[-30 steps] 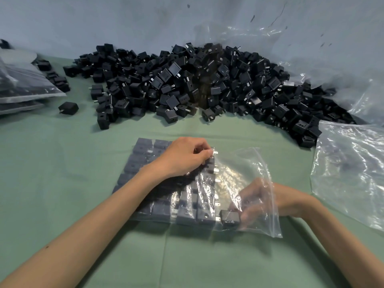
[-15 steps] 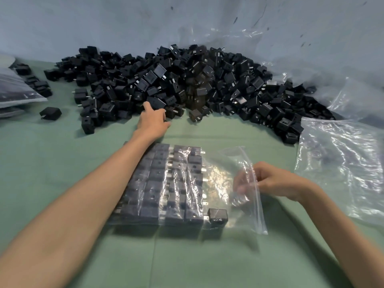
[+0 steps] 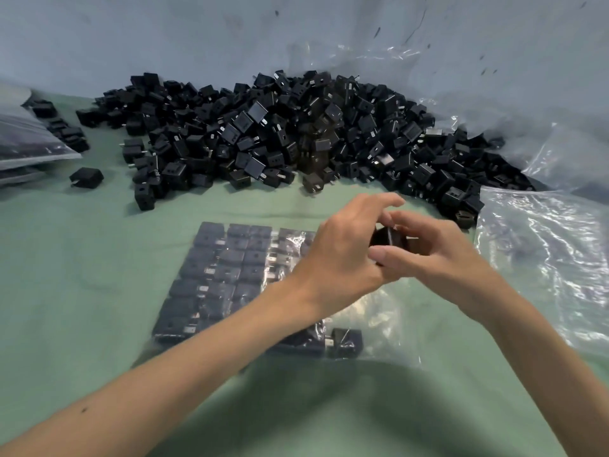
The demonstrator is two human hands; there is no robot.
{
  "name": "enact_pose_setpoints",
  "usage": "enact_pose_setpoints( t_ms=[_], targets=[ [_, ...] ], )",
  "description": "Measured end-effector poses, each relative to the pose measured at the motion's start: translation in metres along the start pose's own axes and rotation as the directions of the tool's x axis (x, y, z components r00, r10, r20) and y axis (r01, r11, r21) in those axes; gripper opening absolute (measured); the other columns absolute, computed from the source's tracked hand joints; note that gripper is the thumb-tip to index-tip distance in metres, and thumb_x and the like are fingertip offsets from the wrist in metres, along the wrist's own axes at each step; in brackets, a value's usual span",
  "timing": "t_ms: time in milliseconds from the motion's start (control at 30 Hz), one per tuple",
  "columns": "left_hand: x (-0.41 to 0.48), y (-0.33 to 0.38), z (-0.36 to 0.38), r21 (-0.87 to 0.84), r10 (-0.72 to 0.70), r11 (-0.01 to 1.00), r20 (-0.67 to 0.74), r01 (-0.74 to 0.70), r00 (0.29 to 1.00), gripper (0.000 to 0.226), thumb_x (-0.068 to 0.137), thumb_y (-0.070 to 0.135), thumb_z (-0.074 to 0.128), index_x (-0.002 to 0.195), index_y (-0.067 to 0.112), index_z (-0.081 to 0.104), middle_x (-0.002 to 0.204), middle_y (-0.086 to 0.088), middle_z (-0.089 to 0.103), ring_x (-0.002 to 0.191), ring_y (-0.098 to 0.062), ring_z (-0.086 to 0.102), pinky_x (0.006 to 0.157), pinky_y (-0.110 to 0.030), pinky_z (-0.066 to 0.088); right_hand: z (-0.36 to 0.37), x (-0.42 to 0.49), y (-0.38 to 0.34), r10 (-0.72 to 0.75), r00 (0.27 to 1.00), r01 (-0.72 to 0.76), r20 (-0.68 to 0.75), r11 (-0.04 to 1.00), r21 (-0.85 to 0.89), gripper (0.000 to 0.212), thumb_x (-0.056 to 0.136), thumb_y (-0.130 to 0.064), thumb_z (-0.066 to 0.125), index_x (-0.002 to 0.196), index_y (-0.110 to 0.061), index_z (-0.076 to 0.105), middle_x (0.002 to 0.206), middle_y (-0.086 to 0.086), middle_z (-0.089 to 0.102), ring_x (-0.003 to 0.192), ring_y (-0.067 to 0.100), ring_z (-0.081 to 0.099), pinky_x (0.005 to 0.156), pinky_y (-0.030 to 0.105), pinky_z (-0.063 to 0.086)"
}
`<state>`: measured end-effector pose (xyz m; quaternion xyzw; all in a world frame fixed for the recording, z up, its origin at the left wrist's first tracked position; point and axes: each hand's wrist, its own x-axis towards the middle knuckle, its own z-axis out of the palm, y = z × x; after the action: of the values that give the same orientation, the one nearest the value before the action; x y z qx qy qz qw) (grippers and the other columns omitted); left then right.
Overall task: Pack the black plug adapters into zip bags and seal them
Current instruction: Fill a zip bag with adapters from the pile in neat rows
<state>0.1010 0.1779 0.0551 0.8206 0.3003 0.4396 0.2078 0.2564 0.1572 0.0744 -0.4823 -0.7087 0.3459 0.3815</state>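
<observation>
Black plug adapters are small, squarish matte blocks with short metal prongs on one face and round holes on another. A heap too large to count lies across the far side of the green tabletop, against a pale sheet. One stray adapter lies apart at the left of the heap.

One zip bag lies flat in the middle of the tabletop. It holds adapters packed in neat rows and columns under the clear film; some rows are hidden by the left forearm, so the count cannot be told. One loose adapter sits inside the bag at its near edge, just beside the packed block, in the unfilled right part of the bag.

Two filled bags are stacked at the far left edge. A pile of empty clear bags lies at the right.

Both hands meet above the open part of the zip bag. The left hand and the right hand have their fingers curled around dark adapters held between them; it looks like one or two pieces, mostly hidden by the fingers. The left index finger is stretched out above the grip.
</observation>
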Motion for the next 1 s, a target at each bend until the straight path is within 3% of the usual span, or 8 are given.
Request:
enact_pose_setpoints(
  t_ms=[67, 133, 267, 333, 467, 600, 767, 1000],
  targets=[
    [-0.006, -0.007, -0.008, 0.011, -0.004, 1.0, 0.09, 0.003, 0.996, 0.074, 0.067, 0.03, 0.084, 0.129, 0.008, 0.05, 0.112, -0.004, 0.057, 0.09, -0.007, 0.053, 0.079, -0.018, 0.049, -0.012, 0.003, 0.006, 0.01, 0.999, -0.01, -0.049, 1.0, -0.002, 0.023, 0.08, -0.018, 0.073, 0.1, -0.03, 0.069, 0.084, 0.004, 0.073, 0.066, 0.012, 0.068, 0.059, 0.019, 0.051],
    [-0.008, -0.025, -0.023, 0.096, -0.106, 0.991, 0.152, 0.092, 0.983, 0.068, 0.072, 0.042, 0.072, 0.129, 0.012, 0.05, 0.113, 0.003, 0.055, 0.089, -0.003, 0.052, 0.082, -0.017, 0.049, -0.034, 0.008, 0.018, 0.152, 0.983, -0.147, -0.104, 0.987, 0.061, 0.023, 0.085, -0.008, 0.065, 0.101, -0.025, 0.062, 0.091, 0.008, 0.074, 0.066, 0.013, 0.068, 0.058, 0.019, 0.051],
    [-0.016, -0.067, -0.047, 0.202, -0.401, 0.901, 0.046, 0.385, 0.915, 0.037, 0.091, 0.031, 0.062, 0.124, 0.017, 0.054, 0.094, 0.013, 0.058, 0.078, 0.004, 0.055, 0.068, -0.01, 0.045, -0.06, 0.01, 0.053, 0.428, 0.902, -0.428, 0.062, 0.904, -0.015, 0.015, 0.084, -0.007, 0.067, 0.095, -0.015, 0.065, 0.103, 0.008, 0.072, 0.083, 0.017, 0.068, 0.068, 0.015, 0.054],
    [-0.02, -0.079, -0.048, 0.2, -0.454, 0.875, 0.023, 0.441, 0.891, 0.032, 0.092, 0.028, 0.061, 0.122, 0.017, 0.055, 0.088, 0.016, 0.056, 0.078, 0.003, 0.055, 0.068, -0.009, 0.04, -0.058, 0.008, 0.061, 0.426, 0.886, -0.403, 0.185, 0.903, -0.152, 0.021, 0.081, -0.013, 0.072, 0.097, -0.026, 0.072, 0.102, -0.004, 0.072, 0.095, 0.013, 0.067, 0.077, 0.012, 0.049],
    [-0.021, -0.083, -0.044, 0.195, -0.461, 0.873, 0.026, 0.448, 0.887, 0.027, 0.093, 0.027, 0.059, 0.119, 0.019, 0.057, 0.088, 0.013, 0.06, 0.082, -0.005, 0.059, 0.078, -0.024, 0.048, -0.027, 0.004, 0.059, 0.331, 0.83, -0.306, 0.449, 0.943, -0.129, 0.037, 0.08, -0.029, 0.066, 0.117, -0.024, 0.064, 0.107, -0.007, 0.071, 0.102, 0.011, 0.066, 0.088, 0.022, 0.05],
    [-0.023, -0.085, -0.043, 0.217, -0.446, 0.876, 0.026, 0.431, 0.895, 0.024, 0.093, 0.027, 0.059, 0.116, 0.019, 0.058, 0.086, 0.013, 0.06, 0.085, -0.009, 0.059, 0.082, -0.029, 0.049, 0.008, 0.003, 0.056, 0.2, 0.906, -0.188, 0.374, 0.98, -0.067, 0.019, 0.083, -0.041, 0.055, 0.093, -0.037, 0.071, 0.092, -0.011, 0.071, 0.083, 0.0, 0.066, 0.076, 0.016, 0.053],
    [-0.023, -0.086, -0.043, 0.239, -0.434, 0.878, 0.03, 0.415, 0.9, 0.023, 0.093, 0.028, 0.059, 0.114, 0.02, 0.06, 0.087, 0.012, 0.06, 0.086, -0.009, 0.059, 0.083, -0.032, 0.05, 0.026, 0.004, 0.063, 0.143, 0.916, -0.099, 0.375, 0.986, -0.134, 0.036, 0.062, -0.084, 0.053, 0.08, -0.056, 0.069, 0.088, -0.018, 0.072, 0.082, 0.001, 0.067, 0.072, 0.02, 0.055],
    [-0.023, -0.087, -0.043, 0.251, -0.43, 0.877, 0.03, 0.41, 0.902, 0.021, 0.093, 0.029, 0.058, 0.113, 0.021, 0.06, 0.088, 0.013, 0.06, 0.085, -0.008, 0.058, 0.081, -0.03, 0.049, 0.032, 0.004, 0.072, 0.122, 0.925, -0.071, 0.361, 0.986, -0.152, 0.016, 0.072, -0.061, 0.061, 0.074, -0.048, 0.071, 0.087, -0.009, 0.063, 0.085, 0.01, 0.064, 0.08, 0.045, 0.055]
  ],
)
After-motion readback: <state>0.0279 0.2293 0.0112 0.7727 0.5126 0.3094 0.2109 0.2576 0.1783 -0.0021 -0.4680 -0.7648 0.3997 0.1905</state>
